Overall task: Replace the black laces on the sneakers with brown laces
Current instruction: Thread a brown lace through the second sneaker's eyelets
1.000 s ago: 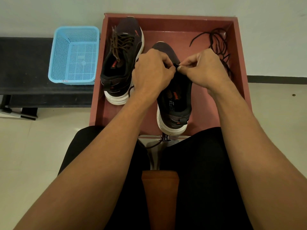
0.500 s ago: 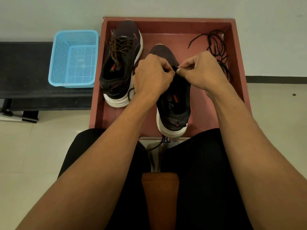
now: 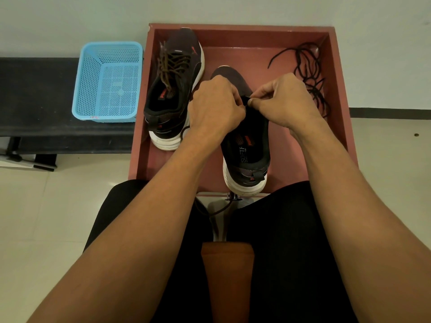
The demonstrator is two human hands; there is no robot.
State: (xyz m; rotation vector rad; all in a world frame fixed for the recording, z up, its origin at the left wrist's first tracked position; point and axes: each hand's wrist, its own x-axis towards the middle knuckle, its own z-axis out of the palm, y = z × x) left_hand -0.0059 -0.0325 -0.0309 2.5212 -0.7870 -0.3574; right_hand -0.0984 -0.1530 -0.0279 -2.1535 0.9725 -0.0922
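Note:
Two dark sneakers stand in a reddish tray (image 3: 335, 94). The left sneaker (image 3: 173, 89) carries brown laces (image 3: 171, 64). The right sneaker (image 3: 245, 145) lies under both hands. My left hand (image 3: 214, 106) grips the sneaker's upper near the eyelets with curled fingers. My right hand (image 3: 284, 99) pinches a thin lace end (image 3: 247, 97) between thumb and forefinger above the tongue. A brown lace (image 3: 214, 212) trails from under my left wrist over the tray's near edge. Loose black laces (image 3: 307, 75) lie in the tray's far right corner.
A light blue perforated basket (image 3: 107, 82) sits on a dark bench (image 3: 35, 96) left of the tray. My legs in black trousers and an orange-brown seat edge (image 3: 227, 276) fill the foreground. Pale floor tiles lie on both sides.
Both hands stay at the same spot on the right sneaker, with only small finger movement at the lace end. The view has tilted slightly, so everything sits a little lower in frame.

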